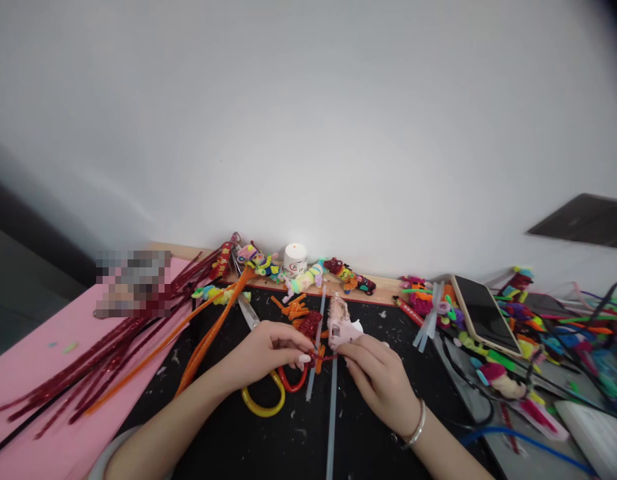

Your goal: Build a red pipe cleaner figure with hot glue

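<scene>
My left hand [268,352] is closed, its thumb and fingertips pinching a red glittery pipe cleaner [330,358]. Opposite it, my right hand [381,373] is also closed, fingers together at the other end of the strand. Just behind the fingers sits a bundle of red tinsel [308,323], partly covered. A pink glue gun [341,331] stands beyond my right fingertips. Under my left wrist lie scissors [262,408] with yellow and red handles. Short orange pipe-cleaner pieces [294,308] and clear glue sticks [332,413] lie around the hands on the black mat [218,427].
Long red pipe cleaners [113,340] and orange ones [208,340] spread leftward over a pink surface [18,380]. A white paper cup [295,259] and several fuzzy figures [304,277] line the wall. At right are a phone [486,313], cables [528,443] and a colourful pile.
</scene>
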`<state>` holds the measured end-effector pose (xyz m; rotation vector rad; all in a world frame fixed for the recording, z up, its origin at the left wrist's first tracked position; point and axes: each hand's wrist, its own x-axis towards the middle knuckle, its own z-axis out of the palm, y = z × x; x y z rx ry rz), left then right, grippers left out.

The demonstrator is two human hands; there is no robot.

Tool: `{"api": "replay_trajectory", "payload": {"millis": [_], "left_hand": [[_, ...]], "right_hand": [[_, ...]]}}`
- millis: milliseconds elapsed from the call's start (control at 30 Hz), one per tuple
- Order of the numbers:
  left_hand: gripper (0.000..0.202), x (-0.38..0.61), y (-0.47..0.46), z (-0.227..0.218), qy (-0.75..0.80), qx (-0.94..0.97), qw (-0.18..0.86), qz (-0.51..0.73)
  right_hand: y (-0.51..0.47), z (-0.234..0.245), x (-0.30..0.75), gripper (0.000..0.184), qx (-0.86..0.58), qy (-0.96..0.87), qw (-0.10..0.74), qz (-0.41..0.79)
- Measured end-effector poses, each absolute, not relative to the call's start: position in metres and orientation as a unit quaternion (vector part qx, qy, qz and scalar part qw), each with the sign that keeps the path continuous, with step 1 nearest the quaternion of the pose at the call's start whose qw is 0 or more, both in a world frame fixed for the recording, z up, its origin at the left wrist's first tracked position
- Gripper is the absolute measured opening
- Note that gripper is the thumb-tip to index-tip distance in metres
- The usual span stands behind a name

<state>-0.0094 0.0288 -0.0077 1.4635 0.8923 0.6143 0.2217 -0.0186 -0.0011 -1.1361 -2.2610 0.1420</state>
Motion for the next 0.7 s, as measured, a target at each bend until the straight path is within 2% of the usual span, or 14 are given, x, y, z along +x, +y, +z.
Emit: {"api": "replay_trajectory", "payload": {"millis": [333,700], "left_hand": [[0.02,-0.0076,0.0274,-0.0083,0.37,0.599,0.658,0.266],[0.01,-0.0069,0.0269,-0.0097,0.387,0.538,0.687,0.299]], "right_hand": [[-0.0197,-0.0056,0.2222,0.021,-0.427,-0.847,0.311,0.057],[-0.0199,-0.0033,0.2188,0.024,-0.421,-0.851,0.306,0.062]]}}
